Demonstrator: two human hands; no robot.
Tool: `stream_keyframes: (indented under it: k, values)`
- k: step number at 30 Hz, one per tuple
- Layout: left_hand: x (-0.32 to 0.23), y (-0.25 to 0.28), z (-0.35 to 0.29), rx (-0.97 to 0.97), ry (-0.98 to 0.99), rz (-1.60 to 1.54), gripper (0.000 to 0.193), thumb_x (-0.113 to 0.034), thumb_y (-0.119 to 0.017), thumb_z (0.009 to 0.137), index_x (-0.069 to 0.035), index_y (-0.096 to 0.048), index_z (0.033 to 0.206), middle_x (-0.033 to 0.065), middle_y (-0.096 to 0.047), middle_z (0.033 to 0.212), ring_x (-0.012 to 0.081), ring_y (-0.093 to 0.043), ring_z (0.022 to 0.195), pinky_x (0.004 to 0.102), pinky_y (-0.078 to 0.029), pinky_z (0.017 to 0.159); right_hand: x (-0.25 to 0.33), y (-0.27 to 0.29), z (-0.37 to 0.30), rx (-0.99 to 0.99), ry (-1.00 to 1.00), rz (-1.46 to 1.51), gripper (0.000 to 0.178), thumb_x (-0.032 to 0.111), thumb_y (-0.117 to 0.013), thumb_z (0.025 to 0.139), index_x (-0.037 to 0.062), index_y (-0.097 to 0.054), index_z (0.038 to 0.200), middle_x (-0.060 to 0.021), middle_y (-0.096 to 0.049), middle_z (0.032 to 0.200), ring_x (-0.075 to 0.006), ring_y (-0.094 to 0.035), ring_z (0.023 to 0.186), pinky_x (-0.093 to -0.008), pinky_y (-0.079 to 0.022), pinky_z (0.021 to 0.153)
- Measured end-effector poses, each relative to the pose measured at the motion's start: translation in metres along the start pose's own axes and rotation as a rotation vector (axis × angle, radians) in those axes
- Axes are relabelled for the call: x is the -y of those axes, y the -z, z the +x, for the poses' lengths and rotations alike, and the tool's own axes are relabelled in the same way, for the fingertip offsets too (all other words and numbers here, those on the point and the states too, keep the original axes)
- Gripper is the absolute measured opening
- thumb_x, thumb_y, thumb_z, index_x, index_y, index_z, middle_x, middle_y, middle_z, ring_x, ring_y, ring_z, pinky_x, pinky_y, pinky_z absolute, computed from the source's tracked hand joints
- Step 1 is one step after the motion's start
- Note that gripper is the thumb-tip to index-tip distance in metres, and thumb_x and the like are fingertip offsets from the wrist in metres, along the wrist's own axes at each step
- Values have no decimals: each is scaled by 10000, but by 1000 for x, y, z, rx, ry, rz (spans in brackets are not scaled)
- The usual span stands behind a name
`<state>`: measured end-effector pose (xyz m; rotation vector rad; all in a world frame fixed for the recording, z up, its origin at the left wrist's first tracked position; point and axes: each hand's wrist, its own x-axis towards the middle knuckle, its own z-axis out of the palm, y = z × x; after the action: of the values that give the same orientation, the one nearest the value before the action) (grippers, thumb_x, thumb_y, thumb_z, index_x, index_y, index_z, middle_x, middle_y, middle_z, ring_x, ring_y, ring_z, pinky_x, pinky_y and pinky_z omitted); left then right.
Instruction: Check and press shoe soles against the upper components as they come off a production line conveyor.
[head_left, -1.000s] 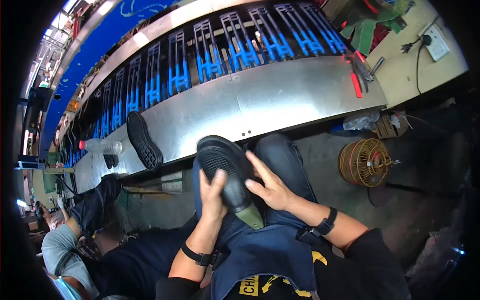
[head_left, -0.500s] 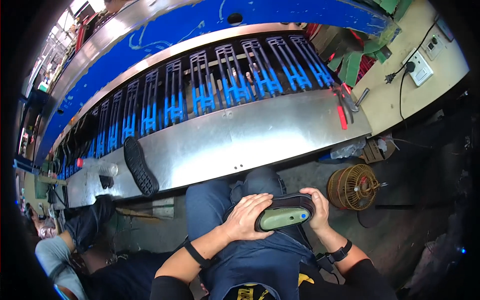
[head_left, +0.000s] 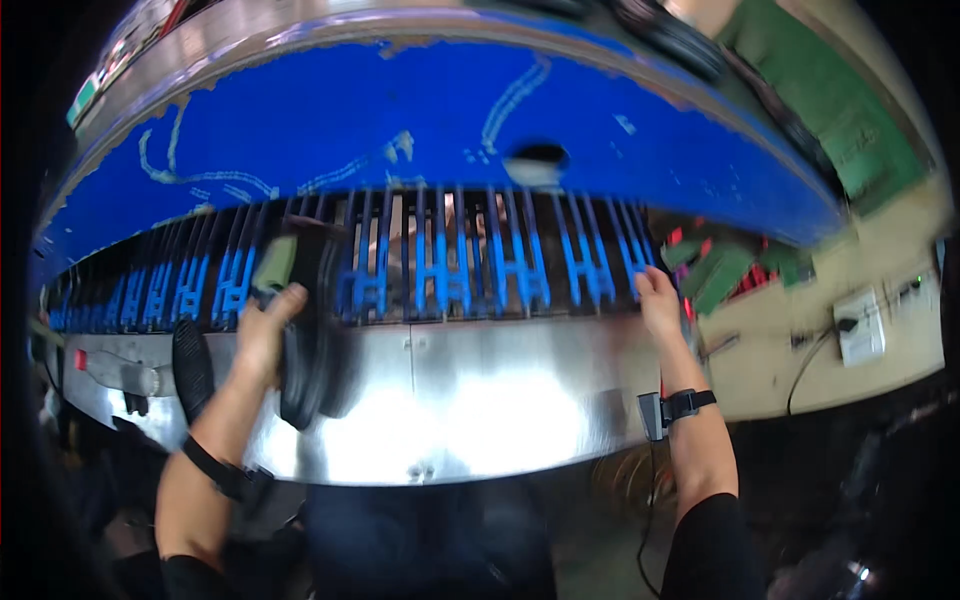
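**One shoe lifted to the blue rack**

My left hand (head_left: pixel 262 335) is clamped around one dark shoe (head_left: pixel 305 345), blurred, held against the steel panel (head_left: pixel 480 400). My right hand (head_left: pixel 658 302) rests on the blue rack (head_left: pixel 450 265); its grip I cannot tell. One second shoe (head_left: pixel 192 368) sits further left.

Both forearms rise from the lower edge, bare below dark sleeves, each with a dark band at the wrist. The left hand (head_left: pixel 262 335) is raised, its fingers curled tight in a grip, thumb uppermost and the wrist bent slightly back beneath it. The right hand (head_left: pixel 660 300) reaches higher and further forward, palm down, fingers extended and laid flat, gripping nothing.
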<state>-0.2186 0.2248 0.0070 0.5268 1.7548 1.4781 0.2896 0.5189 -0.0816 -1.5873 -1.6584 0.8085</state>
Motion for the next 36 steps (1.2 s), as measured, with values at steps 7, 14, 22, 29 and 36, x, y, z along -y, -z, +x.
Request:
stream_keyframes:
  k: [7, 14, 22, 29, 36]
  values:
    - [96, 155, 205, -232, -613, 1160, 614, -548, -714, 799, -109, -671, 1226, 233, -678, 1181, 291, -680, 1069, 425, -510, 925, -70, -17, 174, -101, 272, -941, 646, 474, -564, 913, 27, -538, 1379, -255, -587, 1316, -401, -579, 1181, -473, -417, 1073]
    - [134, 203, 180, -218, -721, 1509, 414, -235, -729, 838, -58, -607, 1191, 152, -689, 989, 319, -676, 943, 426, -528, 849, -11, -4, 112, 21, -23, -834, 633, 437, -592, 900, 18, -535, 1371, -246, -593, 1305, -392, -605, 1138, -469, -466, 1018]
    - [-16, -2, -33, 194, -856, 1031, 665, -192, -804, 751, -31, -522, 1331, 270, -399, 1429, 448, -458, 1302, 472, -444, 1064, 79, 29, -120, 156, 230, -365, 624, 292, -716, 823, 3, -534, 1346, -240, -681, 1145, -343, -668, 1080, -405, -518, 903]
    - [-165, -119, -174, 601, -1521, 865, 598, -130, -799, 753, -44, -545, 1288, 256, -440, 1410, 445, -520, 1239, 497, -482, 1001, 73, -62, -264, -107, 566, -185, 647, 213, -762, 802, -6, -491, 1348, -257, -618, 1212, -436, -628, 1064, -475, -517, 907]
    - [-270, -167, -140, 22, -1571, 1013, 610, -264, -759, 796, -14, -549, 1310, 299, -423, 1444, 482, -465, 1301, 507, -418, 1081, 74, -64, -271, -22, 601, -68, 650, 207, -777, 787, 41, -498, 1350, -199, -581, 1288, -411, -578, 1145, -454, -499, 956]
